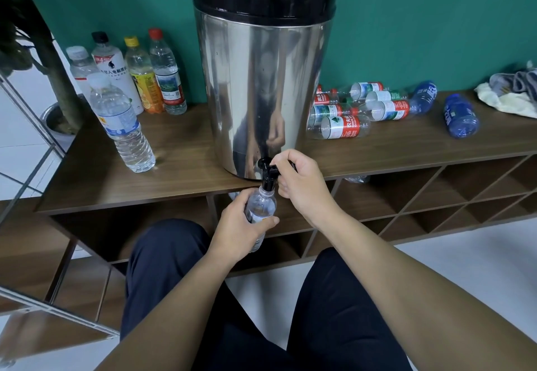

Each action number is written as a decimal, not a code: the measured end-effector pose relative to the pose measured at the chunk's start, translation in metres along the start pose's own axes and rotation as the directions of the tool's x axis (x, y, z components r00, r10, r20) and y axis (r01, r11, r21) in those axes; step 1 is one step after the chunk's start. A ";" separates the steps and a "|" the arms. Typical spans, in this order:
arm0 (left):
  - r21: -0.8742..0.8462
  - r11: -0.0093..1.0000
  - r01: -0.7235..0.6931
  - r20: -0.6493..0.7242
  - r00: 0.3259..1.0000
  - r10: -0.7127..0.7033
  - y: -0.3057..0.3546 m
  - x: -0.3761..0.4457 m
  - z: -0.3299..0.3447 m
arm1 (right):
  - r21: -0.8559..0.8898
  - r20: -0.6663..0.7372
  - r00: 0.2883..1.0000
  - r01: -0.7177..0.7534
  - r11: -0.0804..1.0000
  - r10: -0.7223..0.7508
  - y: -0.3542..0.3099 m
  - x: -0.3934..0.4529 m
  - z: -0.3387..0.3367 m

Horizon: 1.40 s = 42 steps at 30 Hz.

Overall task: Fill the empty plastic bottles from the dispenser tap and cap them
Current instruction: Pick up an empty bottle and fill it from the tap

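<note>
Bottle [260, 207], clear plastic, uncapped, sits directly under the tap [268, 173], mouth right up at the black spout, body tilted slightly, hanging below the shelf edge in front of the dispenser [263, 80]. Left hand [238, 232] grips it around the lower body: fingers wrapped round the far side, thumb across the front, forearm coming up from lower left. Right hand [302, 186] is on the tap lever just right of the spout, fingers curled over the black handle, wrist bent down, forearm running in from lower right. Water level in the bottle: can't tell. Person's knees in dark trousers sit nearest the camera, either side of the arms. Dispenser is a steel drum with a black lid, standing at the front edge of the wooden shelf [180, 149]. Left of the dispenser: one tall capped water bottle [122, 120] standing nearer the front, then a row of four capped bottles [139, 77] against the green wall. Right of the dispenser: pile of clear bottles lying on their sides [357, 112], red/green labels; further right two blue bottles [460, 116] also on their sides; far right, crumpled cloths [511, 91].
</note>
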<state>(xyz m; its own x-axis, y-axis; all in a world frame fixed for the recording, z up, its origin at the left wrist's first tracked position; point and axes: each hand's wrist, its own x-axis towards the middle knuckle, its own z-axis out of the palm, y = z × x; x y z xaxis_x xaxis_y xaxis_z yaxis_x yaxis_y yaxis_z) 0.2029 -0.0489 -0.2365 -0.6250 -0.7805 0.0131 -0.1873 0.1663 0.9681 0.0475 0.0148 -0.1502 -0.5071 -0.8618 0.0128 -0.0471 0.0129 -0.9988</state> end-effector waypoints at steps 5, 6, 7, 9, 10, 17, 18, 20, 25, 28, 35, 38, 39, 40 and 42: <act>-0.003 1.000 0.017 0.010 1.000 -0.017 0.002 -0.001 0.000 | -0.018 -0.001 1.000 0.000 1.000 0.000 0.000 0.000 0.000; 0.000 1.000 0.021 0.010 1.000 -0.021 0.002 -0.001 0.000 | -0.016 -0.001 1.000 -0.001 1.000 0.000 -0.001 -0.001 0.000; 0.003 1.000 0.024 0.011 1.000 -0.024 0.003 -0.001 0.000 | -0.014 0.000 1.000 -0.001 1.000 0.001 -0.001 -0.001 0.000; 0.002 1.000 0.024 0.012 1.000 -0.024 0.003 -0.002 0.000 | -0.012 0.001 1.000 -0.002 1.000 0.002 -0.001 -0.001 0.000; 0.001 1.000 0.022 0.012 1.000 -0.022 0.004 -0.002 0.000 | -0.014 0.000 1.000 -0.001 1.000 0.001 -0.001 -0.001 0.000; -0.003 1.000 0.015 0.013 1.000 -0.015 0.002 -0.001 0.001 | -0.022 0.005 1.000 -0.002 1.000 0.003 -0.002 -0.001 -0.001; -0.006 1.000 0.015 0.015 1.000 -0.014 0.003 -0.002 0.000 | -0.022 0.005 1.000 -0.003 1.000 0.003 -0.002 -0.001 -0.001; -0.008 1.000 0.016 0.018 1.000 -0.016 0.004 -0.003 0.000 | -0.032 0.008 1.000 -0.002 0.999 0.002 -0.002 -0.002 0.000; -0.007 1.000 0.012 0.020 1.000 -0.012 0.004 -0.003 0.001 | -0.007 0.024 1.000 -0.005 1.000 0.005 -0.004 -0.002 -0.001; -0.007 1.000 0.006 0.013 1.000 -0.006 0.002 -0.003 0.001 | -0.002 0.018 1.000 -0.010 1.000 0.010 -0.004 -0.003 0.000; -0.010 1.000 0.003 0.009 1.000 -0.003 -0.001 -0.001 0.002 | 0.000 0.003 1.000 -0.011 1.000 0.011 -0.003 -0.002 0.001; -0.012 1.000 0.007 0.014 1.000 -0.007 -0.001 -0.002 0.002 | -0.008 0.010 1.000 -0.013 1.000 0.014 -0.004 -0.003 0.001; -0.008 1.000 0.007 0.013 1.000 -0.007 -0.001 -0.001 0.002 | -0.011 0.014 1.000 -0.011 1.000 0.011 -0.004 -0.003 0.001; -0.004 1.000 0.008 0.013 1.000 -0.007 0.000 -0.002 0.001 | -0.013 0.016 1.000 -0.009 1.000 0.009 -0.004 -0.003 0.001; 0.006 1.000 0.009 0.016 1.000 -0.009 0.001 -0.002 0.001 | -0.012 0.016 1.000 -0.008 1.000 0.008 -0.004 -0.003 0.001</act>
<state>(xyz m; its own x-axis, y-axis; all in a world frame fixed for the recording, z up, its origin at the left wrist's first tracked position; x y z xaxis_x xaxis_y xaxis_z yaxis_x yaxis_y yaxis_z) 0.2036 -0.0464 -0.2362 -0.6354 -0.7721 0.0006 -0.1969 0.1628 0.9668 0.0502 0.0172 -0.1461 -0.4933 -0.8698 0.0042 -0.0540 0.0258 -0.9982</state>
